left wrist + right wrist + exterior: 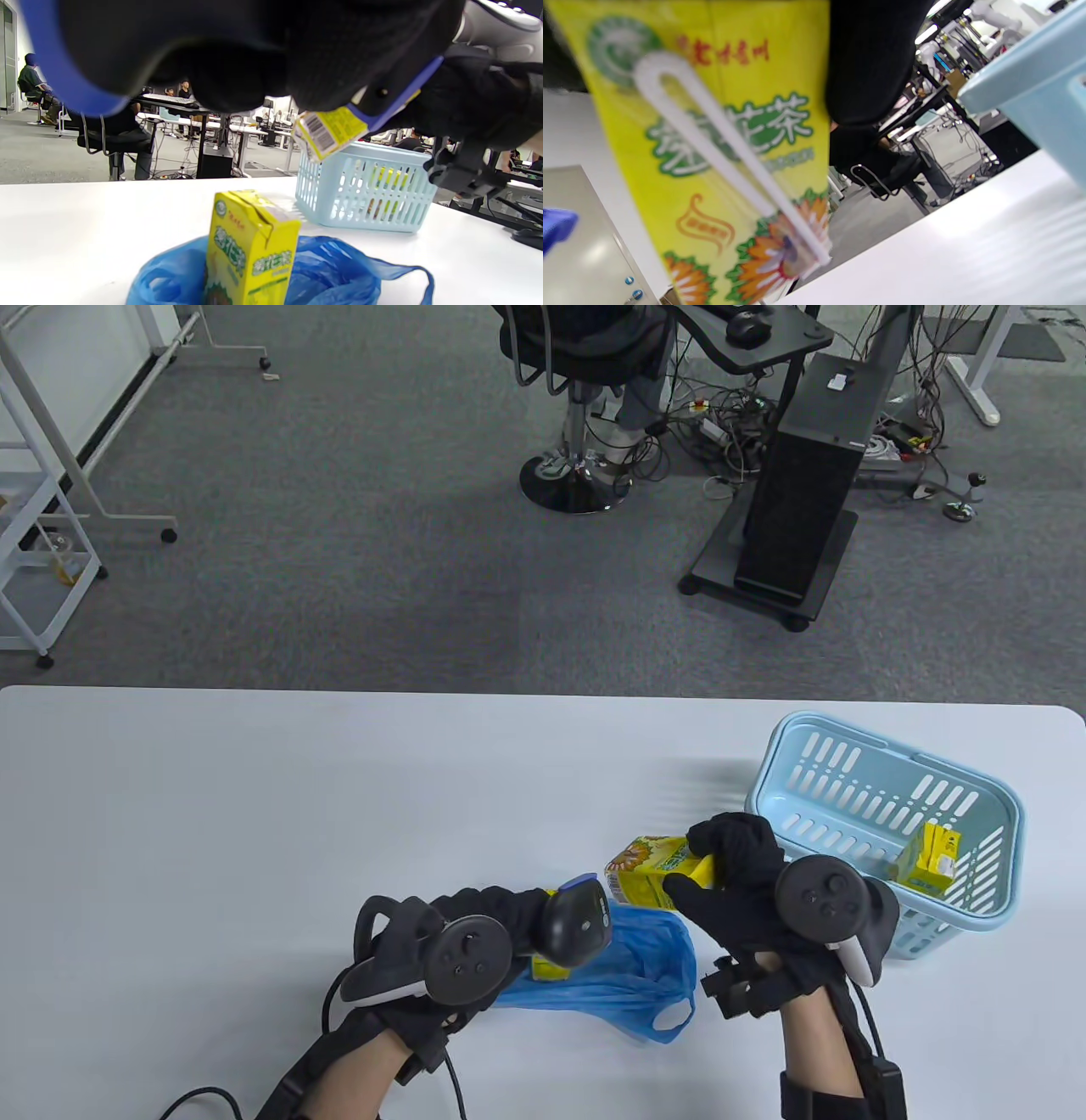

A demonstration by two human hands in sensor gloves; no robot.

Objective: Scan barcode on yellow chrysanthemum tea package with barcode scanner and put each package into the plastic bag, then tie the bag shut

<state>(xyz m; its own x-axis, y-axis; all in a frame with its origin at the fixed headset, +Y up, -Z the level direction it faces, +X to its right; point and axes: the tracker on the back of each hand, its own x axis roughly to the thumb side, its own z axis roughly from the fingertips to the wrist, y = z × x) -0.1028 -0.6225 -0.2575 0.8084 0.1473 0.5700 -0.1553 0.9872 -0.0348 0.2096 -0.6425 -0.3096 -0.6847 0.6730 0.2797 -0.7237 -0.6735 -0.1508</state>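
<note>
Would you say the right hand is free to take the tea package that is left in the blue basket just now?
Probably not yet: the right hand already grips a tea package. The basket is open-topped and its package lies uncovered.

Bright even indoor light, soft faint shadows on the table [254, 814], wrist views distorted — right one blurred close-up.

Green Chinese characters "菊花茶" run across the yellow tea carton [721, 140]; its red lettering above is blurred.
</note>
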